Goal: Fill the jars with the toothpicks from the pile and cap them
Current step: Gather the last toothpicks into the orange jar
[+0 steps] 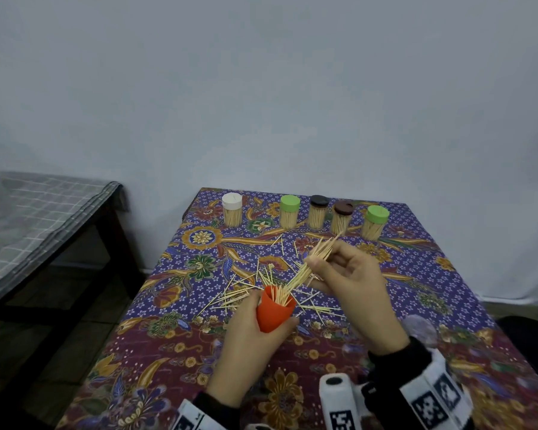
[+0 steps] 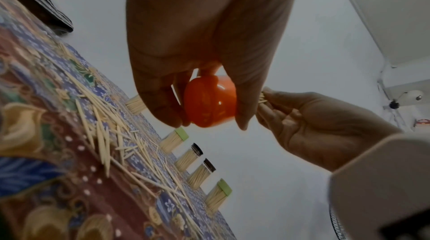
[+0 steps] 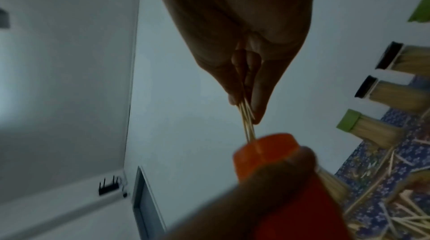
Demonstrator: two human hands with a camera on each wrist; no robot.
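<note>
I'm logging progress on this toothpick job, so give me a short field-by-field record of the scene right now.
left hand: left hand grips the orange jar, open and tilted above the table
right hand: right hand pinches a toothpick bundle, its lower ends in the jar's mouth
loose pile: loose toothpicks scattered on the patterned tablecloth
finished jars: five capped, full jars in a row at the far edge: white cap, green cap, two dark caps, green cap

five capped jars (image 1: 289, 211), one orange cup (image 1: 275, 309), two hands (image 1: 354, 276), toothpicks uncountable (image 1: 230, 301)
</note>
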